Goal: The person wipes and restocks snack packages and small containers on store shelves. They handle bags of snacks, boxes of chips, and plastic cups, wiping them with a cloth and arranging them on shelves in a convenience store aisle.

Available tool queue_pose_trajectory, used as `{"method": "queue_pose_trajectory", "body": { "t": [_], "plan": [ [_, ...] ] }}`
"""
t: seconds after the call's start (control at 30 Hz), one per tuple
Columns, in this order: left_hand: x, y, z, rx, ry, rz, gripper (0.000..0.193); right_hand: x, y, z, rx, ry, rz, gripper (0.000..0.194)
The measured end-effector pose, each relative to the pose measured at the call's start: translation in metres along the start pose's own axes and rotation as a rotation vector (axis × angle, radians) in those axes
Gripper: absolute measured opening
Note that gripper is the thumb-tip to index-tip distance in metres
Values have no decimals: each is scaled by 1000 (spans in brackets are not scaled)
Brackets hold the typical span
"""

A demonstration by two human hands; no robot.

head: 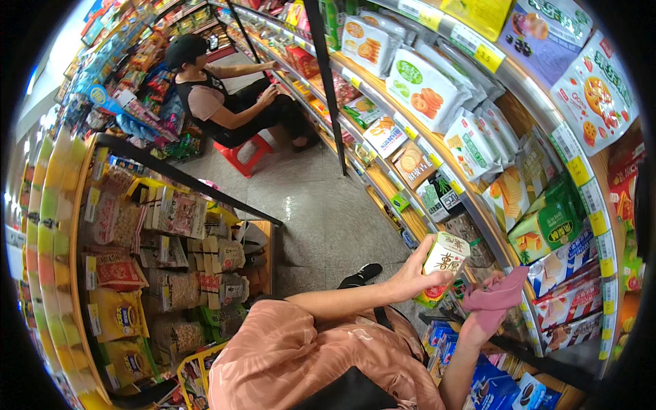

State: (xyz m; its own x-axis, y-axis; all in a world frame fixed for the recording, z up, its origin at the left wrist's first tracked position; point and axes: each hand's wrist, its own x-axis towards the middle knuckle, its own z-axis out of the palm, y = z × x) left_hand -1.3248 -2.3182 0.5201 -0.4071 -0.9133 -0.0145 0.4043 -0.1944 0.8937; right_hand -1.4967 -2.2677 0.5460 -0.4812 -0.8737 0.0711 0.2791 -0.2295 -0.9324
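Observation:
My left hand (410,277) grips a white and green food package (445,256) with printed lettering and a red picture low on its side. Close beside it, my right hand (479,330) holds a bunched mauve cloth (496,297), which covers most of its fingers. Both hands are in front of the shelving on my right, near a row of wafer packets (566,307). Above those packets lies a green wafer pack (551,220) on the same shelf.
A person (215,97) in dark clothes sits on a red plastic stool (245,154) and reaches to the shelf farther along the aisle. Left of me stands a rack (177,143) of bagged snacks. Blue boxes (484,382) sit low at right. Grey tiles (302,205) floor the aisle.

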Motion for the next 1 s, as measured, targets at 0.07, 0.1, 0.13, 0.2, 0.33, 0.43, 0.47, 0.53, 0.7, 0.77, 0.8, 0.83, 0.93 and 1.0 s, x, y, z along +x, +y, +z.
{"method": "queue_pose_trajectory", "body": {
  "t": [0.07, 0.1, 0.13, 0.2, 0.33, 0.43, 0.47, 0.53, 0.7, 0.77, 0.8, 0.83, 0.93, 1.0],
  "plan": [
    [0, -9, 10, -30, 27, -26, 71, -7, -8, 17, -428, -196, -364, 34],
    [1, -13, 16, -8, -14, -28, 69, -10, -12, 24, -843, -183, -561, 28],
    [-3, -15, 21, 24, -24, 7, 68, -9, -18, 29, -1022, -248, -720, 25],
    [-4, -16, 21, 148, -95, 73, 72, -3, -28, 36, -1211, -299, -765, 20],
    [-11, -2, 15, 326, -262, 83, 75, 20, -57, 32, -990, -243, -292, 18],
    [-14, 10, 18, 434, -481, 181, 79, 32, -71, 22, -445, -134, 280, 21],
    [-15, 12, 21, 516, -505, 210, 76, 31, -72, 20, -351, -171, 298, 23],
    [-15, 16, 26, 467, -520, 206, 69, 25, -68, 17, -361, -466, 251, 24],
    [-13, 20, 24, 467, -556, 130, 81, 15, -45, 10, -139, -389, 428, 28],
    [-12, 22, 22, 531, -539, 254, 85, 10, -34, 3, -24, -361, 461, 30],
    [-12, 24, 21, 400, -505, 229, 84, 6, -26, 1, 82, -320, 493, 29],
    [-10, 27, 21, 257, -480, 186, 82, 1, -16, -1, 172, -203, 522, 28],
    [0, 37, 20, 218, -328, 232, 83, -10, -3, -18, 177, -126, 567, 23],
    [5, 41, 21, 43, -299, 115, 81, -8, -10, -33, 16, -250, 487, 20]
  ]
}}
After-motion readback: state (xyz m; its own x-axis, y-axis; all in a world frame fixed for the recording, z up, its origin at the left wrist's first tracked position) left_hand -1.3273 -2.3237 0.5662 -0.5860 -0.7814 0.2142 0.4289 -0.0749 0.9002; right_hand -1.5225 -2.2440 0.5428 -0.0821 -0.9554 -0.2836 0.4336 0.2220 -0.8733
